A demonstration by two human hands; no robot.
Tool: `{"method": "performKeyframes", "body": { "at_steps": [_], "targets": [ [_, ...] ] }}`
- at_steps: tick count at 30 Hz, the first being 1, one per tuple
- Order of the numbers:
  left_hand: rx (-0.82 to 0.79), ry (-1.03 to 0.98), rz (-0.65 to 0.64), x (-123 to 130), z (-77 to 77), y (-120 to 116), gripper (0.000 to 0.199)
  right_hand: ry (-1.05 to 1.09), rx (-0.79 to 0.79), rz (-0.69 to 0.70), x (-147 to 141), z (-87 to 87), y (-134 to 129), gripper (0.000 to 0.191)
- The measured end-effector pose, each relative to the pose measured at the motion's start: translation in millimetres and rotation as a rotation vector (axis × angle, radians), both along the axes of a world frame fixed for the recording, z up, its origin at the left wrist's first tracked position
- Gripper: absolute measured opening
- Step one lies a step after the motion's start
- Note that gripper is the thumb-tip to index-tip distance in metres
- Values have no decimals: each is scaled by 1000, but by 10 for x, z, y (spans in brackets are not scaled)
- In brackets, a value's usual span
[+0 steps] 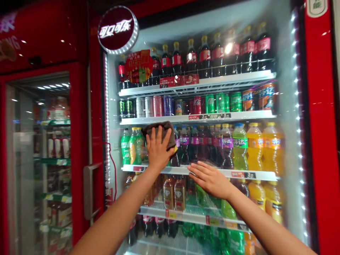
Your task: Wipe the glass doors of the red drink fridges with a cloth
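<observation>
The one head view looks from the wearer's eye level at the front of a red drinks fridge point(322, 117), near enough that the fridge's bottom edge falls outside; a second fridge point(79, 141) enters at left.

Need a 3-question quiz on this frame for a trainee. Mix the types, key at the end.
1. Short answer: which of the person's hands is spread over the dark cloth?
2. True or false: the fingers of the right hand point toward the left side of the picture.
3. Multiple choice: what colour are the caps on the dark bottles along the top shelf?
A) blue
B) yellow
C) green

Key: 1. the left hand; 2. true; 3. B
</observation>
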State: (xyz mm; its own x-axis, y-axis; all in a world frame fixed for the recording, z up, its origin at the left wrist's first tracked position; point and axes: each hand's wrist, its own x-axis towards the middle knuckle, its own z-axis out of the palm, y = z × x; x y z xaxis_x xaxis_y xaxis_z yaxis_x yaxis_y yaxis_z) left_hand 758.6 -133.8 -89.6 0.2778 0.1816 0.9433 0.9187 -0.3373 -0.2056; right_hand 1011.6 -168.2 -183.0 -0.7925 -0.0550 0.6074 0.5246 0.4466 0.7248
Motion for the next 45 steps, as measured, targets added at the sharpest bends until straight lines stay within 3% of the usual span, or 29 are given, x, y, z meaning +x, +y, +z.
{"method": "performKeyframes", "body": {
  "at_steps": [3, 6, 10, 11, 13, 16, 18, 20, 24, 26, 29, 31, 33, 36, 38, 40, 43, 45],
  "targets": [
    [43, -132, 23, 296, 216, 22, 79, 1, 5, -4, 6, -2, -1, 33],
    [52, 41, -31, 461, 173, 23, 82, -7, -10, -14, 19, -2, -10, 35],
    [51, 388, -156, 138, 33, 73, 87, -12, -24, -37, 25, -1, -19, 37],
    [56, 369, -171, 31, 57, 102, 90, -12, -19, -43, 22, -1, -20, 37],
    [71, 143, -158, -93, 184, 161, 95, -11, -5, -57, 12, -4, -19, 36],
    [65, -167, -124, 46, 397, 186, 90, -12, 5, -78, 1, -12, -12, 36],
    [29, -105, -146, 260, 410, 141, 89, -12, 3, -88, 3, -16, -2, 36],
    [-8, 92, -191, 413, 300, 73, 93, -13, 0, -90, 10, -14, 13, 35],
    [-33, 396, -249, 288, 58, 12, 94, -24, -23, -82, 12, 3, 15, 36],
    [-30, 346, -227, 123, 79, 28, 91, -22, -67, -100, 13, 14, -25, 37],
    [-6, 85, -167, 67, 255, 47, 88, -52, -143, -152, 76, 27, -144, 37],
    [8, -49, -149, 237, 349, 28, 87, -109, -171, -164, 191, 31, -239, 35],
    [8, -55, -154, 513, 340, -19, 86, -133, -185, -166, 364, 28, -328, 34],
    [-22, 168, -197, 854, 147, -112, 89, -95, -216, -205, 686, 11, -447, 36],
    [-49, 361, -231, 913, 1, -158, 91, -75, -232, -227, 907, -9, -524, 38],
    [-69, 426, -228, 867, -58, -174, 91, -62, -245, -234, 1115, -39, -594, 40],
    [-48, 143, -155, 861, 70, -153, 84, -17, -259, -224, 1382, -104, -661, 44],
    [-5, -114, -127, 1031, 208, -147, 80, 31, -262, -212, 1516, -161, -665, 47]
  ]
}}
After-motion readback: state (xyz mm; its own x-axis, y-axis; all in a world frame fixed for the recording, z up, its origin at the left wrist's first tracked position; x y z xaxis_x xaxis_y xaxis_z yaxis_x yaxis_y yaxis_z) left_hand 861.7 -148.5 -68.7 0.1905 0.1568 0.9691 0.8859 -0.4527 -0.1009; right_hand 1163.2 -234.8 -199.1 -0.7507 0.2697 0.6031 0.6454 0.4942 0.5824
